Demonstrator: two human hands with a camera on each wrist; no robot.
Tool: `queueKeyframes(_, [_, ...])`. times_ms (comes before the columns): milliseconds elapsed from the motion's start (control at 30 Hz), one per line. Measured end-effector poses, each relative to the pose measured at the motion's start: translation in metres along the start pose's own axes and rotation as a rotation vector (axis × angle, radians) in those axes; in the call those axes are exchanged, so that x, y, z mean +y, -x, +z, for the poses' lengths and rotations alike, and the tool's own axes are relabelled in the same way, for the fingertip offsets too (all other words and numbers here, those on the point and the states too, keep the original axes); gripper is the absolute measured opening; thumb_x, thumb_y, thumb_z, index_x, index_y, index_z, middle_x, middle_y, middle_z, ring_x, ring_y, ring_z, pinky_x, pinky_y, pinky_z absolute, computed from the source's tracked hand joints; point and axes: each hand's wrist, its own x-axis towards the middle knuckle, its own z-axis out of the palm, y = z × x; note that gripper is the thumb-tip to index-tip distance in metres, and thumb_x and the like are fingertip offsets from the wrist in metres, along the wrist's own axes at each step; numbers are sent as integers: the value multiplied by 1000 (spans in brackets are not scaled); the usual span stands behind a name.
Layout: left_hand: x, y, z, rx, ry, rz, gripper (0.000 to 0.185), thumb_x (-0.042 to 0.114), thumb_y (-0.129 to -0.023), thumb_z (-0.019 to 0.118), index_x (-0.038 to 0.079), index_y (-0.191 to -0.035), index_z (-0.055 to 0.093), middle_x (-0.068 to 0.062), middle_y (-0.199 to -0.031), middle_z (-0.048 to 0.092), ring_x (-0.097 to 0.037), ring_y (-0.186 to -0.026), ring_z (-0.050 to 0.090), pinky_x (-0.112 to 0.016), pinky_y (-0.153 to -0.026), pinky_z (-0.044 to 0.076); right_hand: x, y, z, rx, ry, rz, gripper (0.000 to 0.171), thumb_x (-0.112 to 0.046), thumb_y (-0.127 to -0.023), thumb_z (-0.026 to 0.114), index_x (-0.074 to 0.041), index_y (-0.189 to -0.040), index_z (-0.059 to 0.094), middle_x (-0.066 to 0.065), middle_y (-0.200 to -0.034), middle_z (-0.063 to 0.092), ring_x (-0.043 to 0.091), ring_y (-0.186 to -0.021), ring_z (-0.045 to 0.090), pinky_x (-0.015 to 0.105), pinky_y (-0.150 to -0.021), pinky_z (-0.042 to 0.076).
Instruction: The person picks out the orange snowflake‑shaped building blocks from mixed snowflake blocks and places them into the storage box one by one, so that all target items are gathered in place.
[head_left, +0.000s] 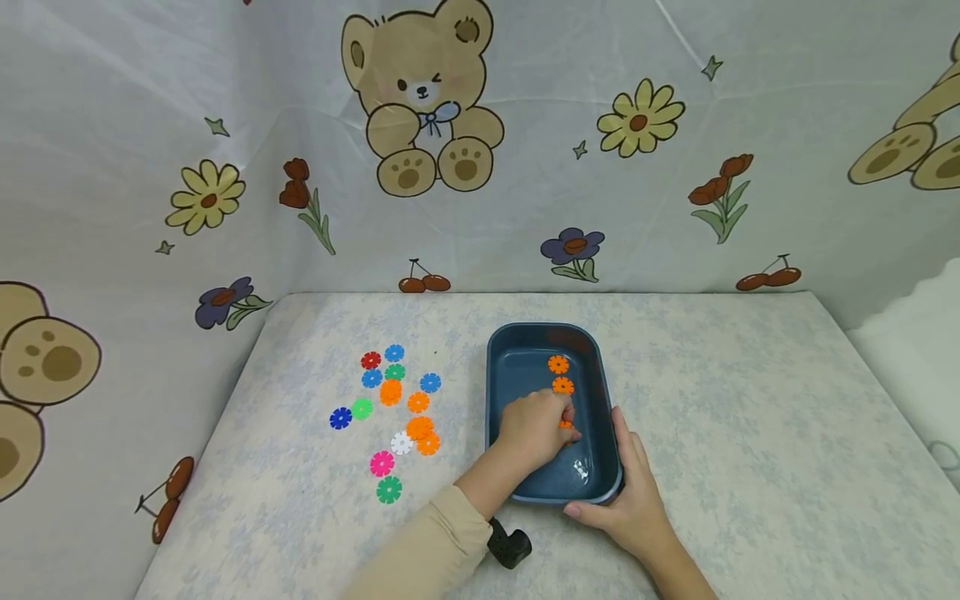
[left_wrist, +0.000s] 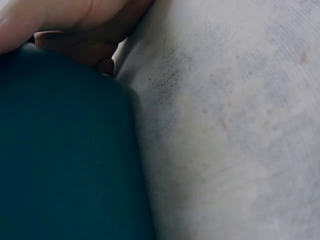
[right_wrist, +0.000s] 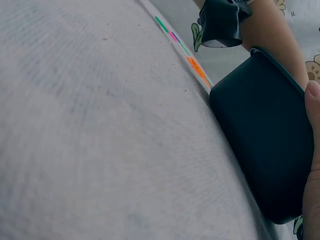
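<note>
Inside the blue tray (head_left: 517,375), the left hand (head_left: 534,423) is curling its fingers and apparently pinching an orange disc (head_left: 566,424) that the hand is mostly hiding. The right hand (head_left: 633,504), partly closed, is cupping the tray's near right corner, presumably to keep it from sliding. Two orange discs (head_left: 558,364) are lying in the tray beyond the left hand; loose coloured discs (head_left: 382,463) are lying left of the tray, within easy reach. Overlaps are making those hard to count, and neither wrist view is showing the tray's inside.
</note>
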Motion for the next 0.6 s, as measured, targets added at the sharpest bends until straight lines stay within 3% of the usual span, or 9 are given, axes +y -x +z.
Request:
queueKeyframes(300, [-1,1,1,14,-40,-11,36,51,-78,79,26,-73,54,9,-73,48,-9,-57,49,-25,-48,36,-4,-2,1,28,-26,-31,139,-20,-46,99,-8,-158,19,24,-124,49,6,-110,43,4,-94,31])
queueKeyframes(467, [-1,3,-3,42,28,21,30,50,-80,77,26,-83,61,11,-76,51,-7,-58,49,-23,-49,37,-4,-2,1,18,-27,-10,138,-15,-46,98,-9,-159,17,25,-125,48,6,-110,43,4,-93,32])
queueKeyframes(600, [-1,11,-19,63,119,41,28,47,-82,77,24,-95,68,11,-79,54,-5,-61,49,-21,-51,37,-4,-1,1,10,-12,-5,141,-18,-46,99,-15,-160,16,18,-128,49,5,-112,43,4,-94,33])
